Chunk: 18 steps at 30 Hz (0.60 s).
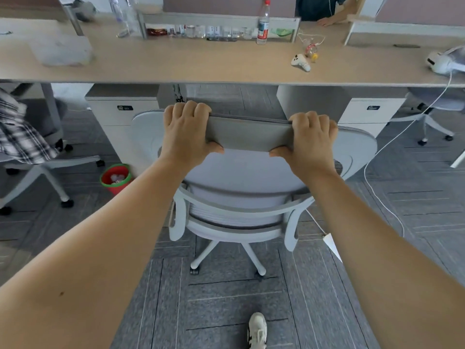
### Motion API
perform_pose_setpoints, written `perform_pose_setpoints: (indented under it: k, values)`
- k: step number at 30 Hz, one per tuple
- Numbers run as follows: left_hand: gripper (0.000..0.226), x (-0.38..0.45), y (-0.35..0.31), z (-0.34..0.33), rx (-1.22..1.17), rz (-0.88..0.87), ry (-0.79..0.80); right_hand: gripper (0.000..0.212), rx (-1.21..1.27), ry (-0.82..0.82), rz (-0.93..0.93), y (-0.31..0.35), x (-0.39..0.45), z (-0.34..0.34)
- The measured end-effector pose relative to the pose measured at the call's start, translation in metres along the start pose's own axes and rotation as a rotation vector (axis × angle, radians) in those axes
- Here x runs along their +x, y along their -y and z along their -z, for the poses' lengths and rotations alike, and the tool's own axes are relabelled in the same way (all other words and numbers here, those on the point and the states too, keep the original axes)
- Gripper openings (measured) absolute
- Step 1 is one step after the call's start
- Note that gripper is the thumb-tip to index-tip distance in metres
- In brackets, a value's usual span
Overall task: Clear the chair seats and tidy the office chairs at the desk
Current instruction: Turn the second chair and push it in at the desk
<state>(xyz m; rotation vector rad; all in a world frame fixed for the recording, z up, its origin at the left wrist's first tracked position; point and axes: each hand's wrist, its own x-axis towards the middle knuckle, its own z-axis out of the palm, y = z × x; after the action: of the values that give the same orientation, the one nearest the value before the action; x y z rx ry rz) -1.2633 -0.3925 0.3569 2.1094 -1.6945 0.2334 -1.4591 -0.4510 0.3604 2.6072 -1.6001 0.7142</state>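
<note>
A white office chair (241,177) with a grey headrest (249,134) stands in front of me, facing the long wooden desk (191,66). My left hand (187,129) grips the left end of the headrest. My right hand (310,139) grips its right end. Fingers of both hands curl over the top, thumbs underneath. The chair's seat is hidden behind its backrest. Its wheeled base (226,258) rests on the grey carpet, just short of the gap under the desk.
A second chair (32,172) at the left carries a plaid shirt (17,129). A third chair (432,114) sits at the far right. A red bin (116,178), two white drawer units (120,114) and a white cable (377,187) lie nearby. A water bottle (263,23) stands on the desk.
</note>
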Motion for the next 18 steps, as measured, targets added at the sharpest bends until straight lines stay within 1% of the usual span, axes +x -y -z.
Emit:
perform_pose_setpoints:
  k: [7, 11, 14, 18]
  values:
    - [0.074, 0.073, -0.017, -0.035, 0.028, 0.060, -0.002, 0.062, 0.043, 0.009, 0.048, -0.044, 0.078, -0.024]
    - [0.072, 0.115, -0.026, -0.054, 0.023, 0.093, -0.014, 0.060, 0.050, -0.060, 0.110, -0.071, 0.123, -0.042]
    - [0.069, 0.143, -0.030, -0.067, 0.035, 0.114, -0.009, 0.061, 0.051, -0.022, 0.124, -0.086, 0.155, -0.049]
    - [0.069, 0.181, -0.028, -0.084, 0.019, 0.130, -0.029, 0.060, 0.065, -0.028, 0.155, -0.098, 0.198, -0.064]
